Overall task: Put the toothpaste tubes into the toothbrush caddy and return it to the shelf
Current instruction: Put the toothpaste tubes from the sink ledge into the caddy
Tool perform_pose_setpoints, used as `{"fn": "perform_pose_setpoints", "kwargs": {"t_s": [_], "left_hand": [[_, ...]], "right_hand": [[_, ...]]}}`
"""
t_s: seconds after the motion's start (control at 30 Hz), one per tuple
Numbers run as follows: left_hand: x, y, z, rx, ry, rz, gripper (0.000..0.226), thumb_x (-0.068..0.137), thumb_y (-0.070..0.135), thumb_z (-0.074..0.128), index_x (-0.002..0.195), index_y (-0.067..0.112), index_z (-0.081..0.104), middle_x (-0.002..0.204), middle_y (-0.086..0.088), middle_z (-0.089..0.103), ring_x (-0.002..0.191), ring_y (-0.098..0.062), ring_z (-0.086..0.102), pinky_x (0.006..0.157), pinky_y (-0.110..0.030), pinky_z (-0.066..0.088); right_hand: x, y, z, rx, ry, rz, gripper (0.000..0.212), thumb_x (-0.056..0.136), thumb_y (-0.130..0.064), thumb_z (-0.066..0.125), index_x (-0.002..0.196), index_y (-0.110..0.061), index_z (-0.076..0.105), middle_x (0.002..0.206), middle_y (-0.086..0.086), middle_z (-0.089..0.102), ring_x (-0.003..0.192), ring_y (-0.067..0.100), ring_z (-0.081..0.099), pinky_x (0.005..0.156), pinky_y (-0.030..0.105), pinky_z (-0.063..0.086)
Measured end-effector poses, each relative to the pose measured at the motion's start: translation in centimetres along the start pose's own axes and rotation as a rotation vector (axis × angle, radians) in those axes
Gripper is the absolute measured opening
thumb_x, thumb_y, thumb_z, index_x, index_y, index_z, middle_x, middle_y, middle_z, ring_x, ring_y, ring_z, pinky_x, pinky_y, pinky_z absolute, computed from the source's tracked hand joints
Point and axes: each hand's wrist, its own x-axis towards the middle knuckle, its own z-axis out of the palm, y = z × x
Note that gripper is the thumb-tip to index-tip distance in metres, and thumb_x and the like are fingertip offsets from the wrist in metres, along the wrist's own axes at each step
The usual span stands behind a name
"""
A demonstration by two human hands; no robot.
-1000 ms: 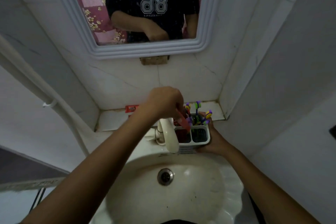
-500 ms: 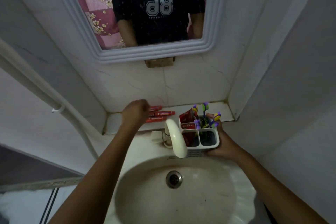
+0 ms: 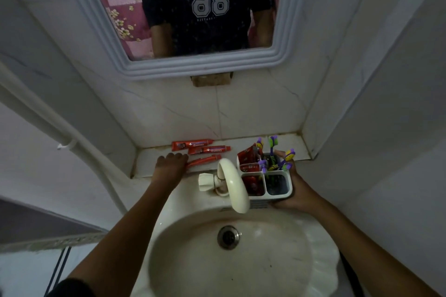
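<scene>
A white pipe [image 3: 79, 144] is seen running down the wall at far left. On the tiled shelf [image 3: 149, 159] behind the sink, the left hand [image 3: 170, 164] is laid palm down, its fingers closed on the near end of the nearest toothpaste tube [image 3: 205, 160]. Two further red tubes lie flat behind it: the middle tube [image 3: 209, 150] and the rear tube [image 3: 192, 144], the latter against the wall. All three are pointed with caps toward the right. The cream faucet [image 3: 233, 184] is shown arching over the basin [image 3: 313, 260], with the drain [image 3: 228, 237] below it. Just right of the faucet, the white toothbrush caddy [image 3: 277, 196] is gripped from its right side and underside by the right hand [image 3: 298, 191], held over the sink's rear rim rather than on the shelf. Red toothpaste packs [image 3: 248, 155] are seen in its left compartments, and purple-and-yellow toothbrushes [image 3: 274, 152] in its right ones. A framed mirror [image 3: 280, 31] is mounted above.
</scene>
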Motion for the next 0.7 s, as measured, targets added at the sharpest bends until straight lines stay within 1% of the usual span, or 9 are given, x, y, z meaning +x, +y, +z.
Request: {"fn": "perform_pose_setpoints", "kwargs": {"t_s": [0.1, 0.17, 0.23, 0.3, 0.37, 0.43, 0.57, 0.6, 0.7], "left_hand": [[-0.4, 0.1, -1.0, -0.017, 0.014, 0.021, 0.009, 0.080, 0.022, 0.068, 0.087, 0.016, 0.067, 0.074, -0.007, 0.072, 0.063, -0.028, 0.066, 0.065, -0.037, 0.055], [-1.1, 0.1, -2.6, -0.199, 0.130, -0.037, 0.011, 0.086, 0.022, 0.059, 0.091, 0.019, 0.068, 0.083, -0.006, 0.073, 0.070, -0.029, 0.067, 0.065, -0.035, 0.054], [-2.1, 0.1, -5.0, -0.423, 0.293, -0.091, 0.012, 0.087, 0.017, 0.058, 0.094, 0.016, 0.068, 0.087, -0.009, 0.069, 0.071, -0.030, 0.065, 0.059, -0.035, 0.052], [-2.6, 0.4, -8.2, -0.608, 0.378, -0.087, 0.013, 0.089, 0.009, 0.055, 0.096, 0.011, 0.066, 0.091, -0.010, 0.063, 0.074, -0.026, 0.060, 0.062, -0.036, 0.050], [-2.6, 0.9, -11.7, -0.749, 0.450, -0.070, 0.013, 0.091, 0.008, 0.052, 0.096, 0.009, 0.064, 0.093, -0.006, 0.058, 0.077, -0.023, 0.059, 0.067, -0.037, 0.050], [-2.7, 2.0, -15.4, -0.865, 0.524, -0.046, 0.012, 0.094, 0.012, 0.053, 0.095, 0.009, 0.063, 0.091, -0.002, 0.056, 0.074, -0.019, 0.063, 0.068, -0.033, 0.052], [-2.5, 5.6, -20.3, -0.997, 0.463, 0.042, 0.012, 0.094, 0.016, 0.056, 0.098, 0.012, 0.066, 0.092, 0.001, 0.061, 0.078, -0.008, 0.064, 0.068, -0.013, 0.049], [-2.3, 6.6, -20.7, -0.980, 0.435, 0.065, 0.013, 0.093, 0.020, 0.057, 0.098, 0.015, 0.068, 0.091, 0.003, 0.063, 0.079, -0.009, 0.064, 0.067, -0.014, 0.049], [-1.9, 9.4, -20.3, -0.933, 0.384, 0.137, 0.020, 0.091, 0.031, 0.059, 0.098, 0.019, 0.074, 0.087, 0.002, 0.069, 0.080, -0.015, 0.064, 0.068, -0.034, 0.054]], "right_hand": [[-0.1, -0.2, -0.1, 0.003, -0.016, 0.020, 0.130, 0.063, 0.000, 0.090, 0.151, -0.046, 0.006, 0.141, -0.029, 0.050, 0.133, 0.006, 0.053, 0.105, 0.022, 0.048], [-0.1, -0.5, 0.0, 0.010, -0.014, 0.039, 0.128, 0.062, -0.009, 0.090, 0.149, -0.052, 0.007, 0.142, -0.027, 0.050, 0.133, 0.008, 0.053, 0.104, 0.022, 0.049], [-0.2, -0.8, 0.1, 0.021, -0.005, 0.058, 0.127, 0.061, -0.010, 0.090, 0.149, -0.052, 0.008, 0.144, -0.018, 0.050, 0.133, 0.009, 0.054, 0.103, 0.022, 0.049], [-0.2, -1.1, 0.1, 0.027, -0.002, 0.067, 0.127, 0.059, -0.011, 0.089, 0.148, -0.053, 0.007, 0.145, -0.009, 0.048, 0.131, 0.005, 0.055, 0.101, 0.020, 0.050], [-0.2, -1.3, 0.0, 0.031, -0.002, 0.057, 0.128, 0.059, -0.012, 0.089, 0.150, -0.043, 0.005, 0.148, -0.003, 0.045, 0.132, 0.006, 0.055, 0.102, 0.023, 0.050], [-0.2, -1.2, 0.0, 0.022, 0.001, 0.052, 0.130, 0.058, -0.009, 0.091, 0.153, -0.035, 0.006, 0.151, 0.004, 0.043, 0.135, 0.014, 0.053, 0.105, 0.034, 0.050], [-0.1, -1.1, -0.1, -0.001, 0.004, 0.043, 0.134, 0.058, -0.009, 0.093, 0.155, -0.036, 0.004, 0.156, 0.008, 0.038, 0.138, 0.022, 0.050, 0.108, 0.046, 0.049], [-0.1, -1.1, -0.1, -0.006, 0.006, 0.049, 0.134, 0.058, -0.010, 0.093, 0.155, -0.036, 0.004, 0.155, 0.008, 0.039, 0.137, 0.021, 0.051, 0.107, 0.045, 0.050], [0.0, -1.1, -0.1, 0.006, 0.006, 0.063, 0.133, 0.058, -0.013, 0.091, 0.154, -0.031, 0.002, 0.152, 0.009, 0.042, 0.134, 0.017, 0.054, 0.105, 0.036, 0.051]]}}
